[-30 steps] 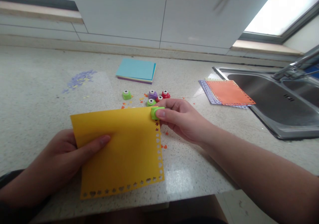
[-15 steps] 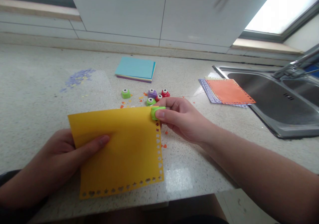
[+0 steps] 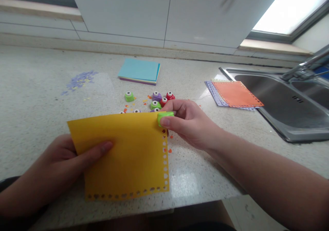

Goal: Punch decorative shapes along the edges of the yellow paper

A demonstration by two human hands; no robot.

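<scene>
From my distant post, I see the right hand (image 3: pixel 190 125) closed around a green punch (image 3: pixel 167 114), thumb on its near face. This punch sits at the upper right corner of the yellow sheet (image 3: pixel 125 159), just above the punched holes (image 3: pixel 165 162) which run down the right edge; its longer visible side lies along the top edge. To this corner the right hand is the nearer. The left hand (image 3: pixel 64 162) grips the sheet's left side, thumb in front, fingertips hidden behind. Beyond the top edge stand other punches (image 3: pixel 155 104)
</scene>
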